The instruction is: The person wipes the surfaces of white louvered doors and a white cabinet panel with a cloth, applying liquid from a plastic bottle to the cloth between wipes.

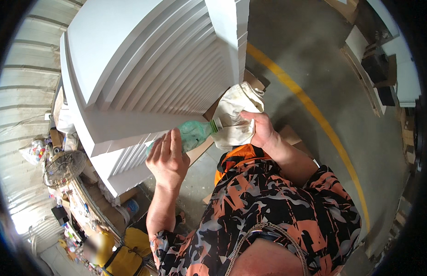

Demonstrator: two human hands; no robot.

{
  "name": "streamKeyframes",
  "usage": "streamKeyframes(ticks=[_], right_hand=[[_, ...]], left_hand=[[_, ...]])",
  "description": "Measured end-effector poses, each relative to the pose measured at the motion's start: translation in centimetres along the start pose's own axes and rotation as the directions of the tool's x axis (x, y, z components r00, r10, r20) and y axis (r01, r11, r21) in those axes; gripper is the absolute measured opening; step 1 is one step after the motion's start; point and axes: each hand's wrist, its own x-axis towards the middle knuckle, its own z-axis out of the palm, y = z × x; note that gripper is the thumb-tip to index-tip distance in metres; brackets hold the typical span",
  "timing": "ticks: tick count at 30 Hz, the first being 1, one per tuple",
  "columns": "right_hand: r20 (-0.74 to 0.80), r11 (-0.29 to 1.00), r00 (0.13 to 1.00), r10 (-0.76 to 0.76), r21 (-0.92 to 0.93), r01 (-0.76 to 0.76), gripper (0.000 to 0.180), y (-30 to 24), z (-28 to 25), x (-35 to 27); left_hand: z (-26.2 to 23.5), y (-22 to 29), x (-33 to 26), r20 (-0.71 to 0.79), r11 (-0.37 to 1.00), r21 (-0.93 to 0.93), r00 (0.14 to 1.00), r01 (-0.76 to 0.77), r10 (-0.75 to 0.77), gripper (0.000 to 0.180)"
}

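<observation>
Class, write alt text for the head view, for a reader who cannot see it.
A person's left hand holds a green plastic bottle tipped against a white cloth bunched in the right hand. Stacked white foam boards rise beyond, over a grey floor with a yellow line.

Below your hands: grey concrete floor (287, 41) | past your right hand (262, 131): yellow painted line (314, 112) running across it | under that hand: flat cardboard pieces (291, 135) lying on the floor | beyond your left hand (167, 158): stack of white foam boards (144, 69) | far right of your right hand: more boards and boxes (379, 64).
</observation>
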Motion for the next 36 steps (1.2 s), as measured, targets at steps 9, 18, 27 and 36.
streamKeyframes(ticks=[9,18,27,36], right_hand=[[0.017,0.981,0.981,0.194,-0.015,-0.194,0.040,-2.6,0.2,1.2],[0.065,0.972,0.970,0.235,-0.044,-0.232,0.036,-5.3,-0.1,1.7],[-0.004,0.983,0.986,0.168,-0.078,-0.168,0.033,-3.6,0.1,2.0],[-0.073,0.994,0.992,0.102,0.046,-0.099,0.040,2.3,-2.1,5.8]], left_hand=[[-4.3,2.4,5.4,0.085,0.968,0.233,0.994,-0.093,0.075,0.056],[-5.0,4.9,7.5,0.104,0.946,0.311,0.993,-0.092,0.062,0.041],[-2.1,3.3,5.6,0.144,0.980,0.198,0.988,0.035,-0.064,0.046],[9.0,0.5,-10.5,0.595,0.119,-0.557,0.495,0.822,-0.634,0.042]])
